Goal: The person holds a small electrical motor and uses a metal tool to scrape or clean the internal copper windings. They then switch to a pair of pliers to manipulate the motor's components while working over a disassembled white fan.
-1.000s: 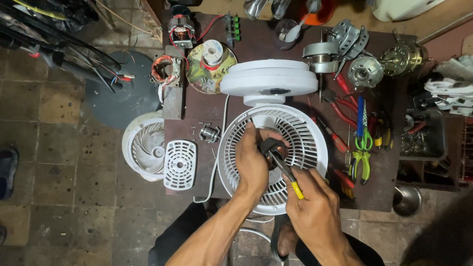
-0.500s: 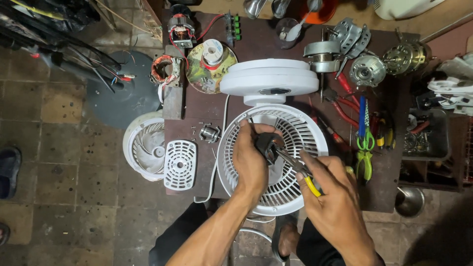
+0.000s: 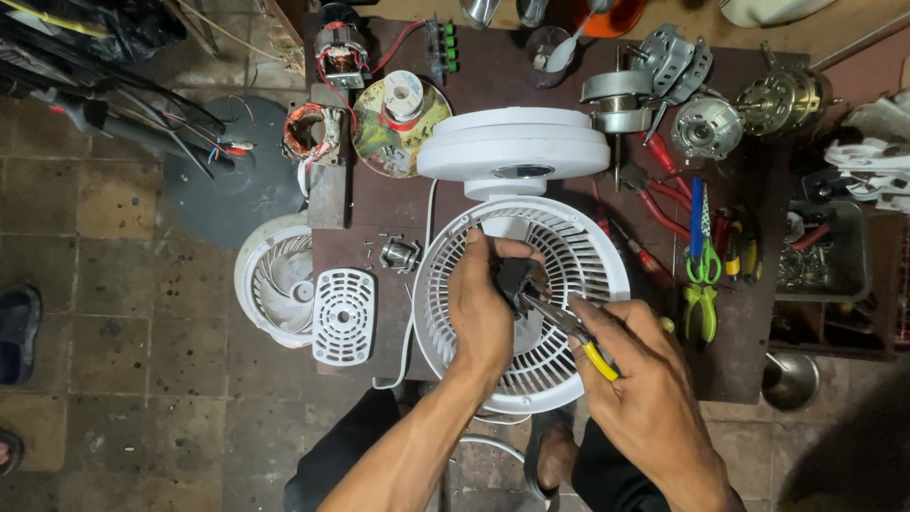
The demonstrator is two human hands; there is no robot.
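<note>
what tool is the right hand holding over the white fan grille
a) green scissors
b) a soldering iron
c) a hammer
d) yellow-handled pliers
d: the right hand grips yellow-handled pliers, their tip at the small black part held by the left hand above the fan grille; the green scissors lie on the table.

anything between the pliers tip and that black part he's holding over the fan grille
Nothing visible does. The left hand holds the black part above the white fan grille, and the yellow-handled pliers in the right hand already reach its edge.
</note>
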